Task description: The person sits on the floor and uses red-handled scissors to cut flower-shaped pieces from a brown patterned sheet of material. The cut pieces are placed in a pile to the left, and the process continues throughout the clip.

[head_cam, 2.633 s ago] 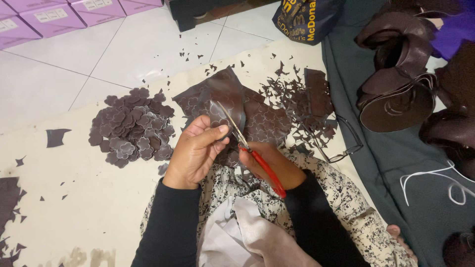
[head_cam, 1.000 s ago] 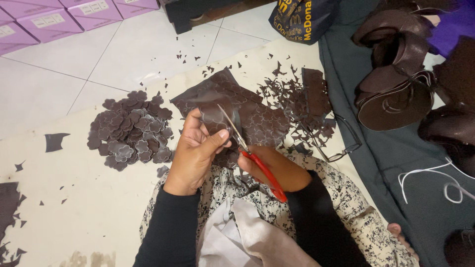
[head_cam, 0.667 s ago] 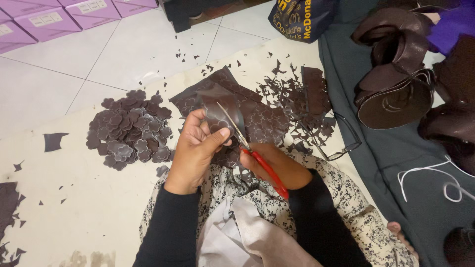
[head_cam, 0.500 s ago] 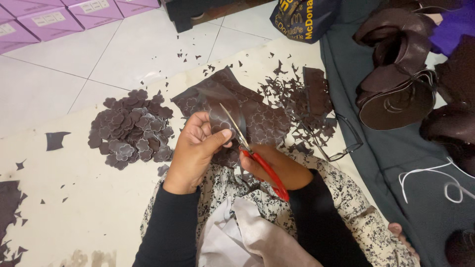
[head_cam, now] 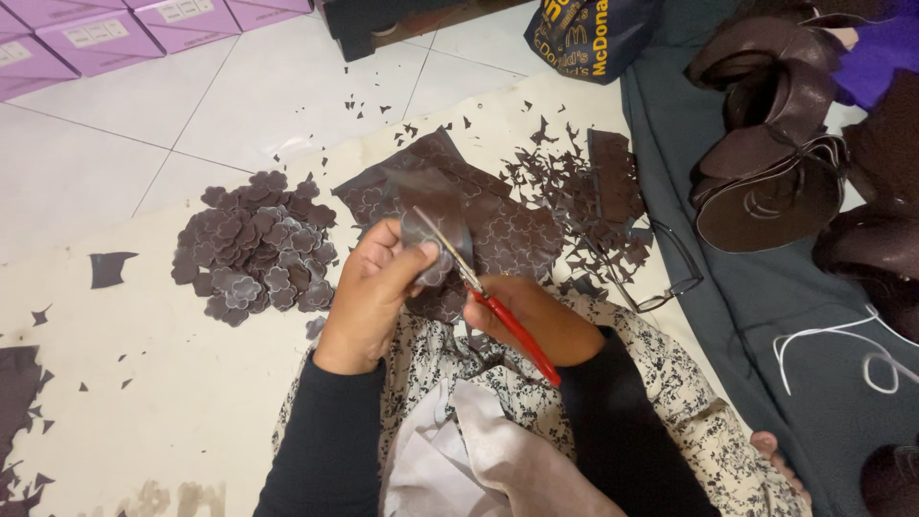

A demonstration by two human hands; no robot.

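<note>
floor: white tiles point(head_cam: 278, 91) at the top, with a cream mat point(head_cam: 163, 383) spread over them where the cutting goes on; lilac boxes point(head_cam: 105, 33) line the top left corner.
left hand: the left hand point(head_cam: 369, 292) is pinched on a small dark brown flower-shaped piece point(head_cam: 431, 244), thumb on top, fingers curled beneath it, held above the middle of the mat.
right hand: the right hand point(head_cam: 541, 321) is closed round the red handles of the scissors point(head_cam: 483, 297); the thin blades point up and left and meet the flower-shaped piece at its edge. whether the blades are parted or closed cannot be told.
sheet: a dark brown sheet point(head_cam: 459, 196) marked with pale flower outlines lies flat on the mat just beyond both hands.
pile: a heap of cut flowers point(head_cam: 254, 249) sits on the mat to the left of the hands, well apart from the sheet.
scraps: jagged brown offcuts point(head_cam: 574, 191) are scattered near the mat's right edge, and a few lie along its left edge.
glasses: a pair of spectacles point(head_cam: 661, 278) rests at the right edge of the mat, partly on a grey cloth point(head_cam: 766, 316).
far right: rolled brown material point(head_cam: 766, 163) lies on the grey cloth.
lap: patterned black-and-white fabric point(head_cam: 670, 383) covers the person's legs at the bottom.
</note>
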